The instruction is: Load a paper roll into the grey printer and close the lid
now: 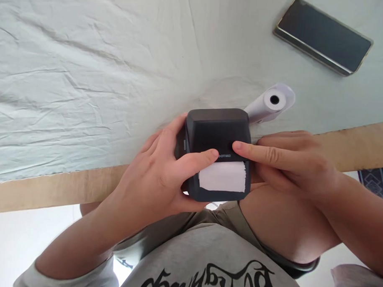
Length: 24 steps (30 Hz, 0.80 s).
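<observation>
A small black thermal printer (218, 134) is held at the near edge of the table. A strip of white paper (223, 177) with a jagged right edge shows at its front, below the lid. My left hand (165, 172) wraps around the printer's left side, its thumb lying on the lid beside the printed lettering. From the right, my right hand (291, 161) presses its index fingertip on the lid, the other fingers curled against the printer's right side and partly hidden. Just behind the printer lies a white paper roll (270, 102) with a dark core, its loose end partly unwound.
A smartphone (323, 37) in a case lies at the far right on the wrinkled pale cloth (87, 73). The bare wooden table edge (51, 186) runs across in front of me. My lap is below it, and a dark patterned cloth (377, 183) shows at the right.
</observation>
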Each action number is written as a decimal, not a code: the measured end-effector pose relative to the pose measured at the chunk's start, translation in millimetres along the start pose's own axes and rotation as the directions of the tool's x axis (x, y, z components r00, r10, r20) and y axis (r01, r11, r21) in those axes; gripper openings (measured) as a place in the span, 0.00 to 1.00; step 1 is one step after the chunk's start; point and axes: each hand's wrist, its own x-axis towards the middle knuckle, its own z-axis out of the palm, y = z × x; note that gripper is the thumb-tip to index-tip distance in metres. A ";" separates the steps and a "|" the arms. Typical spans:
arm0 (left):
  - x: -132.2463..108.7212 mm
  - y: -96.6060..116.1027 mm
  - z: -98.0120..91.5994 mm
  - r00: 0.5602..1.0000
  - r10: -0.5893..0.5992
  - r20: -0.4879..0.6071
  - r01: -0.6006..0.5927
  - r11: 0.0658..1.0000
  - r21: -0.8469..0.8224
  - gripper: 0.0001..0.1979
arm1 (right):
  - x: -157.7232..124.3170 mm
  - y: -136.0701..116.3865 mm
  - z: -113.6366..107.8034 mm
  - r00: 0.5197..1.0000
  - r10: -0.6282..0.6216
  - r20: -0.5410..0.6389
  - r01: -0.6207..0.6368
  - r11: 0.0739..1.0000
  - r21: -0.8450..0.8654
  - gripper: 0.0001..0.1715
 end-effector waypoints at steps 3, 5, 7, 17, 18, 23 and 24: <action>-1.3 1.6 2.6 1.000 -0.018 0.007 0.018 1.000 -0.009 0.44 | -3.4 -2.5 7.9 1.000 0.002 -0.029 -0.003 1.000 -0.009 0.34; -3.6 3.2 5.1 1.000 -0.031 0.003 0.031 1.000 -0.005 0.46 | -5.3 -4.0 10.6 1.000 0.014 -0.017 -0.014 0.999 -0.028 0.34; -6.1 4.5 7.1 0.999 -0.043 -0.014 0.043 0.999 -0.001 0.47 | -7.1 -6.0 11.1 1.000 0.028 -0.013 -0.029 0.998 -0.049 0.31; -5.8 6.7 -1.7 0.974 -0.213 0.075 0.211 0.977 0.041 0.67 | -17.2 -5.5 -5.0 0.953 0.208 0.218 -0.194 0.977 -0.084 0.47; -5.8 6.2 -1.7 0.977 -0.201 0.071 0.197 0.979 0.058 0.66 | -17.2 -5.8 -4.9 0.960 0.192 0.205 -0.172 0.979 -0.108 0.46; -6.3 4.9 1.4 0.990 -0.137 0.015 0.135 0.987 0.090 0.68 | -13.3 -13.2 -1.4 0.974 0.153 0.167 -0.121 0.975 -0.188 0.43; -5.9 5.3 1.7 0.991 -0.136 0.010 0.135 0.987 0.085 0.67 | -12.4 -15.0 -0.9 0.973 0.164 0.164 -0.132 0.973 -0.187 0.44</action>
